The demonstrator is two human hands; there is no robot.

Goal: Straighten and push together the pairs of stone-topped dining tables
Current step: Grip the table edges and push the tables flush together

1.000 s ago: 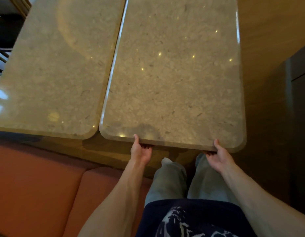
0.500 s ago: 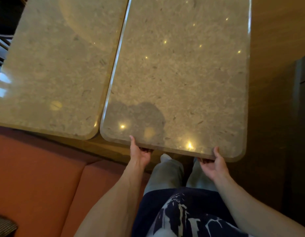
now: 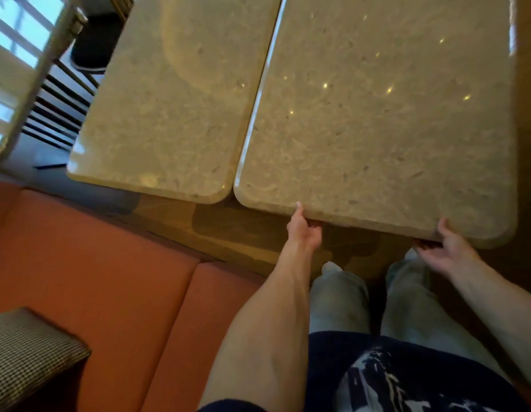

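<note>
Gripping the near short edge of the right beige stone-topped counter [image 3: 377, 129], the person holds it with both hands. The left hand [image 3: 304, 230] is near the left corner of this edge, with the thumb lying up on the polished top and the fingers curled under the slab, so it is clamped on the edge. The right hand [image 3: 445, 248] is near the right corner of the same edge, the thumb also on the top and the fingers hooked below the slab. The left beige stone-topped counter [image 3: 169, 114] stands just beside the right one; their long sides run along each other with only a thin bright seam between them, and whether they really touch cannot be told. The near edges are not in one line: the edge of the right counter lies a little closer to the person than the edge of the left counter. Both tops have rounded corners and show small reflections of lights. Below the counters there is a brown wooden floor [image 3: 228, 233]. At the left is an orange-red cushioned bench seat [image 3: 109, 278], and on its near corner lies a checked fabric cushion [image 3: 26, 352]. The person wears light grey trousers [image 3: 338, 298] and a dark blue top with white print [image 3: 392, 376]. At the far left a bright window [image 3: 17, 55] is seen.
</note>
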